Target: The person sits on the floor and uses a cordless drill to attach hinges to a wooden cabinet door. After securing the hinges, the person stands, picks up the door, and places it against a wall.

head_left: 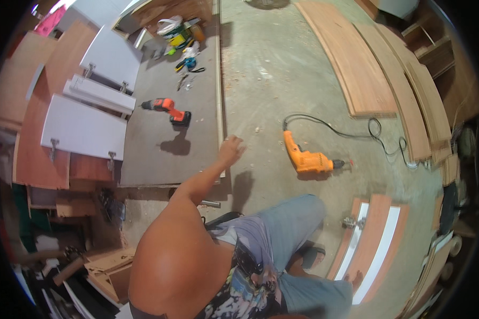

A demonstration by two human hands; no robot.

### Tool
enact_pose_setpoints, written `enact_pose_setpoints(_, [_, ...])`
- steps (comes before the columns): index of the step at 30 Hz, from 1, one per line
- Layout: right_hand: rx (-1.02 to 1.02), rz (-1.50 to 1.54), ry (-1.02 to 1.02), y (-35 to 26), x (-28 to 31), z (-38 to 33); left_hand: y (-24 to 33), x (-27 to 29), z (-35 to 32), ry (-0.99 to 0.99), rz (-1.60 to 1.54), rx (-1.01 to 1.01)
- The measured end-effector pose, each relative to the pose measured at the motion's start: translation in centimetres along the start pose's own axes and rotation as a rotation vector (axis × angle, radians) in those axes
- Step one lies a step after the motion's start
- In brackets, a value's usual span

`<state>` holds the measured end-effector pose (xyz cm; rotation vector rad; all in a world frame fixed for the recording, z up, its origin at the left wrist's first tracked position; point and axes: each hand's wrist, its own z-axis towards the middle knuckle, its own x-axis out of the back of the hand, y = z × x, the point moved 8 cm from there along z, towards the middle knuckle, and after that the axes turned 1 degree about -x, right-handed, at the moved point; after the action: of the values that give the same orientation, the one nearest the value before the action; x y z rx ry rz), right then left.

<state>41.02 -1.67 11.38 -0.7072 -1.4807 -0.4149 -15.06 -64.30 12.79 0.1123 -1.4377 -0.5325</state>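
Grey-green floor [271, 90] lies below; empty left hand [232, 151] hovers between cordless drill [167, 108] and corded drill [307, 159]; right hand unseen.

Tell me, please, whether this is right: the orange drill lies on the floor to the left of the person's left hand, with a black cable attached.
Not quite. The head view shows the orange drill to the right of the left hand. It does lie on the floor, with a black cable attached.
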Motion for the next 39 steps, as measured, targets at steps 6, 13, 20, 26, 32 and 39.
enact_pose_setpoints(6, [0.224,0.306,-0.098,-17.3,11.5,18.7,-22.3,10.9,-8.3,0.364,0.164,0.459])
enact_pose_setpoints(13, [0.75,-0.046,-0.133,-52.9,14.6,31.2,-34.3,11.1,-8.4,-0.032,0.298,0.865])
enact_pose_setpoints(20, [1.065,-0.052,-0.406,-90.1,1.1,26.6,-33.9,11.8,-8.9,0.014,0.331,0.878])
enact_pose_setpoints(26, [1.237,0.193,-0.635,-110.7,-14.3,17.8,-35.2,11.9,-8.8,-0.01,0.274,0.921])
enact_pose_setpoints(32, [1.205,0.366,-0.364,-121.2,-21.8,15.4,-35.6,11.6,-7.6,-0.061,0.239,0.927])
enact_pose_setpoints(39, [1.33,0.362,-0.152,-128.1,-23.9,14.8,-35.9,11.4,-7.1,-0.073,0.195,0.922])
